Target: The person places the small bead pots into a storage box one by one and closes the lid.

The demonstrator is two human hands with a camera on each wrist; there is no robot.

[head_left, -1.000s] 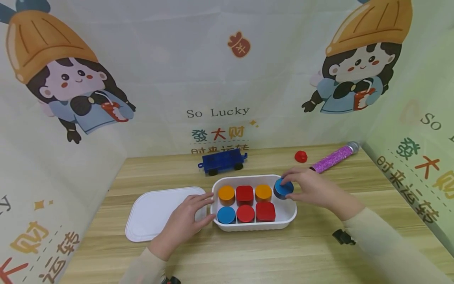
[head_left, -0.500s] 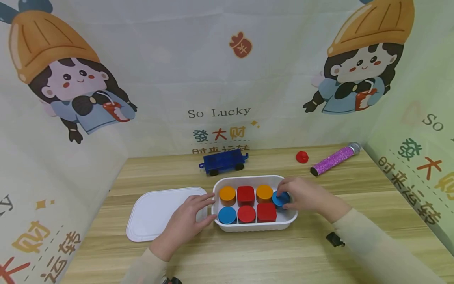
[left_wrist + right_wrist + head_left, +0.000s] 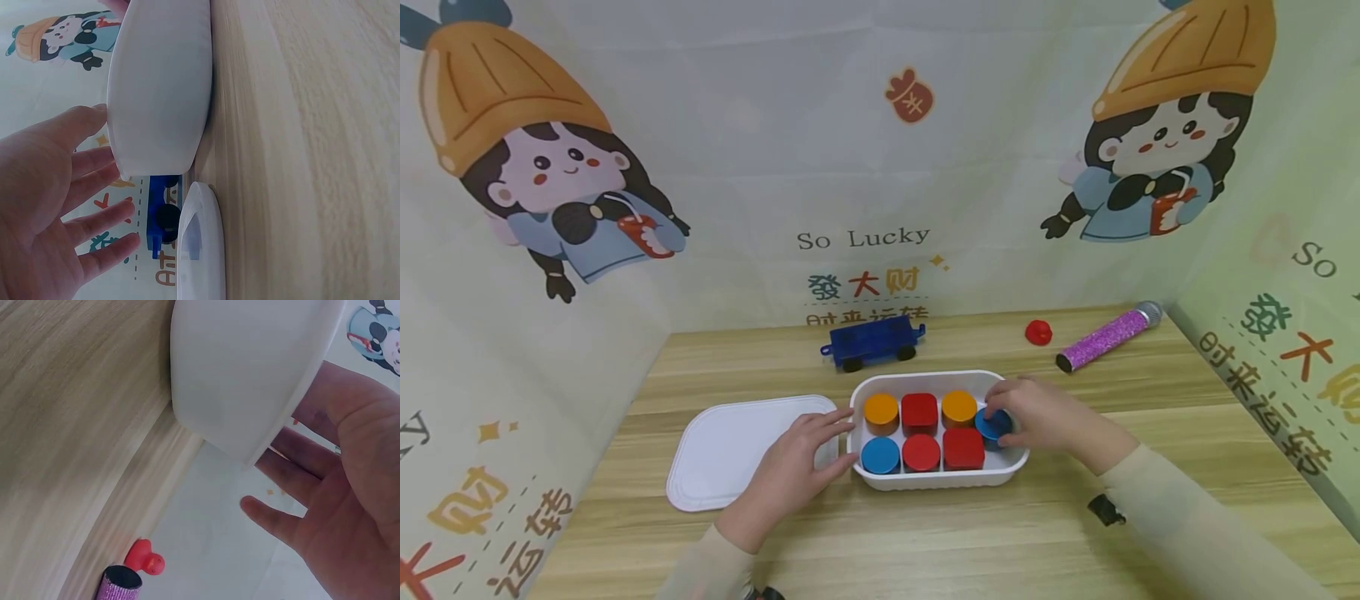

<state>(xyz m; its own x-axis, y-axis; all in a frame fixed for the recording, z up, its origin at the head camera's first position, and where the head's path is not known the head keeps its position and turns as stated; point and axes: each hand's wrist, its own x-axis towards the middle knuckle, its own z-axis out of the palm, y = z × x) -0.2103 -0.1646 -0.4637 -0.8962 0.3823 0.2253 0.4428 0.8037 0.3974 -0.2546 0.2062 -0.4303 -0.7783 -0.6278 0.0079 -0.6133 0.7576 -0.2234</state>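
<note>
A white oblong container (image 3: 936,482) holds round and squarish blocks. Inside its right end is a round blue block (image 3: 994,425), pinched by my right hand (image 3: 1048,419) between thumb and fingers. In the right wrist view the container wall (image 3: 237,375) hides those fingertips. My left hand (image 3: 786,462) is at the left end, fingers spread; its thumb (image 3: 87,122) touches the rim in the left wrist view. Along the back row sit an orange round block (image 3: 881,410), a red square one (image 3: 919,410) and another orange one; in front are blue, red round and red square blocks.
A white lid (image 3: 730,458) lies left of the container, partly under the left hand's outline. Behind stands a blue toy wagon (image 3: 872,342). Farther right lie a small red piece (image 3: 1039,332) and a glittery purple toy microphone (image 3: 1105,337). Printed cloth walls surround the tabletop.
My right hand has brought the blue block forward and slightly left, down into the container's right end beside the other blocks. The left hand stays in place.
</note>
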